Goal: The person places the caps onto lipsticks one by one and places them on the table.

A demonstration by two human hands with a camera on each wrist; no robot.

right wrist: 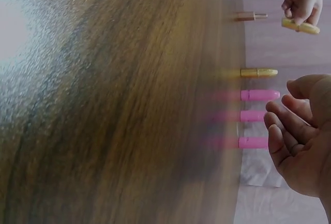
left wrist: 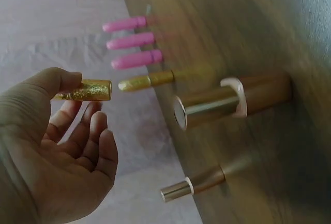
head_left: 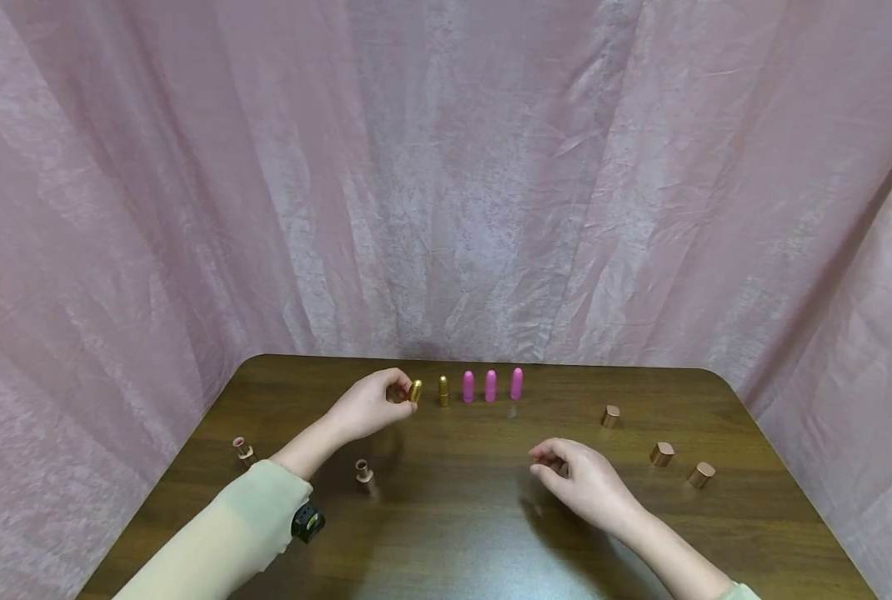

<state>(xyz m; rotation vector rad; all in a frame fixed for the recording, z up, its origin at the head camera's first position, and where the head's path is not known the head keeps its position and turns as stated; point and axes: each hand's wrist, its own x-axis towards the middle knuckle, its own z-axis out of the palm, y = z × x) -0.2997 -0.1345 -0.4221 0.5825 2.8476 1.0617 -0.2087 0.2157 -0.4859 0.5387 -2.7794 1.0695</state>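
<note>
My left hand pinches a small gold bullet-shaped tube between thumb and fingers, off the table. Just to its right a matching gold tube stands upright, first in a row with three pink bullet-shaped tubes. In the right wrist view the held gold tube hangs tilted from the fingertips. My right hand hovers over the right half of the table. Its fingers are loosely bent, with nothing seen in them.
Two copper lipstick bases stand on the left of the brown wooden table, one partly behind my left forearm. Three copper caps stand at the right. A pink curtain hangs behind the table and along its sides.
</note>
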